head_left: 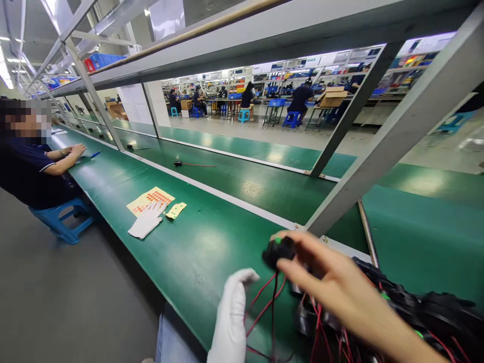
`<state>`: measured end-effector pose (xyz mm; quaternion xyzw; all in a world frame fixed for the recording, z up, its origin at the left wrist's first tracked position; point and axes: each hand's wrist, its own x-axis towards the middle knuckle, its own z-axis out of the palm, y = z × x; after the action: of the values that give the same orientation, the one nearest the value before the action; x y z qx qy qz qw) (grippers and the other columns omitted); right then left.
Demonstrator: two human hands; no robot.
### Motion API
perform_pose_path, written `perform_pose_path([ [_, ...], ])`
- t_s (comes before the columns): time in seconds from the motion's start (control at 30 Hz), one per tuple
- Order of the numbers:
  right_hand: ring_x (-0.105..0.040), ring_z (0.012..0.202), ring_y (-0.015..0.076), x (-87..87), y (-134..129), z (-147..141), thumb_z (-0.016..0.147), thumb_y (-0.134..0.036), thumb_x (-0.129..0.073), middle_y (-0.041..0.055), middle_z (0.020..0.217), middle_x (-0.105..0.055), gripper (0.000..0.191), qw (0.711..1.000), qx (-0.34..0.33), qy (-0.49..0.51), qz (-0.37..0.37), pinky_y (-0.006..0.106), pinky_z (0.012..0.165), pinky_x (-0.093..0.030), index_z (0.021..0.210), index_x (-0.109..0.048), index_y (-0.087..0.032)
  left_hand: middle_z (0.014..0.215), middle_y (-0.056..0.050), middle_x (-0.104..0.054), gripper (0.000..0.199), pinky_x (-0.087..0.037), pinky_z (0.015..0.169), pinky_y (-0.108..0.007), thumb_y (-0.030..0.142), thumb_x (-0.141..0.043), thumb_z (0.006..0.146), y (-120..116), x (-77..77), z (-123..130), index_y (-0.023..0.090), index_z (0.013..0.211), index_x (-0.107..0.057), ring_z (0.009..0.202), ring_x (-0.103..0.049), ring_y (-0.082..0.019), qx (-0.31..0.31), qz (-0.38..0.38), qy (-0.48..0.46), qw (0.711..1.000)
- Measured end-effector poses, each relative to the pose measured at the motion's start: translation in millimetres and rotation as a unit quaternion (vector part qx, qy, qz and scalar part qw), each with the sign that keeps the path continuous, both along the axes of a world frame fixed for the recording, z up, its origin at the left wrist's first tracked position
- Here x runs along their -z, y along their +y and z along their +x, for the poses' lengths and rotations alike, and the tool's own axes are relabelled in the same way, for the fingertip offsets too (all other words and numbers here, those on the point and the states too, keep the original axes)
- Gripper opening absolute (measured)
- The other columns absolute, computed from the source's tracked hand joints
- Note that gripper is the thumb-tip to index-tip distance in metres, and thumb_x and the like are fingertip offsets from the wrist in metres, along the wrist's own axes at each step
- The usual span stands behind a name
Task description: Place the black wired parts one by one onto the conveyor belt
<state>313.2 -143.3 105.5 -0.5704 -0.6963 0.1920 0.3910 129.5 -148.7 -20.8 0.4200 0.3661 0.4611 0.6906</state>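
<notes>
My bare right hand [321, 267] grips a small black part [279, 252] with a green dot on top, above the green bench. Red and dark wires hang down from the part. To its lower left, my left hand [232, 315] wears a white glove, its fingers curved and apart from the thumb, with nothing seen in it. Beneath and beside my right arm lies a pile of black parts [434, 312] with red wires, some bearing green dots. The forearm hides some of the pile.
A white glove [146, 222] overlaps a sheet of red stickers [161, 195], beside a smaller sheet with green dots [176, 210]. Black wired parts lie on the sunken strip [242, 176]. Metal posts rise along the bench. A person [30, 161] sits at the left.
</notes>
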Motion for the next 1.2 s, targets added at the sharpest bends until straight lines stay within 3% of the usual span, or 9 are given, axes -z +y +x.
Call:
perform_pose_path([
  [0.1, -0.063, 0.081, 0.0193, -56.8, 53, 22, 0.103, -0.036, -0.049, 0.0099, 0.105, -0.067, 0.033, 0.929, 0.128, -0.256, 0.234, 0.033, 0.077, -0.053, 0.127, -0.055, -0.016, 0.143, -0.015, -0.055, 0.046, -0.027, 0.119, -0.048, 0.044, -0.041, 0.101, 16, 16.5, -8, 0.018, 0.136, -0.055, 0.137, -0.045, -0.027, -0.123, 0.113, 0.266, 0.949],
  [0.13, -0.063, 0.1, 0.0233, -70.8, 77, 30, 0.105, -0.032, -0.044, 0.0157, 0.122, -0.063, 0.037, 0.894, 0.135, -0.37, 0.213, 0.038, 0.089, -0.052, 0.136, -0.048, -0.011, 0.142, -0.016, -0.055, 0.046, -0.03, 0.118, -0.051, 0.041, -0.041, 0.1, 20, 23.5, -8, 0.017, 0.137, -0.055, 0.136, -0.046, -0.028, -0.127, 0.123, 0.314, 0.933],
  [0.2, -0.055, 0.122, 0.0315, -83.8, 129, 43, 0.102, -0.024, -0.051, 0.0207, 0.133, -0.057, 0.037, 0.876, 0.118, -0.438, 0.164, 0.044, 0.095, -0.05, 0.135, -0.05, -0.007, 0.138, -0.017, -0.059, 0.044, -0.035, 0.114, -0.054, 0.037, -0.044, 0.099, 25, 38.4, -4, 0.017, 0.136, -0.057, 0.132, -0.05, -0.031, -0.134, 0.144, 0.378, 0.905],
  [0.33, -0.068, 0.099, 0.0223, -48.7, 216, 62, 0.098, -0.026, -0.064, 0.0096, 0.116, -0.067, 0.024, 0.853, 0.046, -0.519, -0.006, 0.04, 0.083, -0.058, 0.118, -0.064, -0.013, 0.134, -0.017, -0.065, 0.042, -0.039, 0.111, -0.056, 0.032, -0.051, 0.094, 26, 66.0, 7, 0.017, 0.132, -0.063, 0.128, -0.055, -0.034, -0.164, 0.228, 0.448, 0.849],
  [0.47, -0.069, 0.098, 0.0213, 12.3, 251, 77, 0.098, -0.031, -0.064, 0.0089, 0.121, -0.067, 0.029, 0.826, 0.014, -0.544, -0.148, 0.04, 0.083, -0.059, 0.123, -0.063, -0.016, 0.131, -0.016, -0.068, 0.042, -0.045, 0.105, -0.055, 0.031, -0.056, 0.092, 27, 85.1, 9, 0.019, 0.131, -0.065, 0.123, -0.06, -0.036, -0.165, 0.277, 0.48, 0.816],
  [0.67, -0.068, 0.103, 0.0229, 48.1, 238, 89, 0.098, -0.031, -0.064, 0.0098, 0.124, -0.065, 0.031, 0.81, 0.013, -0.541, -0.226, 0.043, 0.087, -0.058, 0.125, -0.062, -0.015, 0.127, -0.014, -0.071, 0.041, -0.049, 0.1, -0.051, 0.035, -0.058, 0.091, 29, 95.5, 4, 0.022, 0.13, -0.066, 0.12, -0.063, -0.035, -0.172, 0.317, 0.488, 0.795],
  [0.9, -0.069, 0.097, 0.0214, 67.8, 151, 84, 0.099, -0.036, -0.063, 0.0086, 0.117, -0.068, 0.03, 0.803, 0.006, -0.537, -0.259, 0.041, 0.084, -0.059, 0.12, -0.064, -0.015, 0.129, -0.014, -0.07, 0.04, -0.046, 0.104, -0.053, 0.031, -0.054, 0.093, 26, 80.2, 9, 0.02, 0.129, -0.066, 0.121, -0.062, -0.034, -0.152, 0.301, 0.481, 0.809],
  [1.07, -0.069, 0.094, 0.0204, 78.6, 118, 81, 0.099, -0.035, -0.063, 0.0078, 0.114, -0.069, 0.029, 0.795, 0.015, -0.537, -0.281, 0.04, 0.081, -0.059, 0.118, -0.064, -0.015, 0.131, -0.015, -0.069, 0.041, -0.041, 0.109, -0.056, 0.032, -0.056, 0.091, 24, 59.9, 11, 0.019, 0.127, -0.067, 0.124, -0.059, -0.035, -0.123, 0.247, 0.45, 0.849],
  [1.2, -0.069, 0.094, 0.0201, 66.1, 111, 75, 0.098, -0.033, -0.064, 0.007, 0.114, -0.069, 0.026, 0.821, -0.004, -0.525, -0.225, 0.039, 0.081, -0.059, 0.117, -0.065, -0.015, 0.134, -0.015, -0.065, 0.042, -0.036, 0.115, -0.055, 0.035, -0.049, 0.094, 29, 29.2, 3, 0.017, 0.128, -0.065, 0.128, -0.056, -0.032, -0.049, 0.146, 0.379, 0.913],
])
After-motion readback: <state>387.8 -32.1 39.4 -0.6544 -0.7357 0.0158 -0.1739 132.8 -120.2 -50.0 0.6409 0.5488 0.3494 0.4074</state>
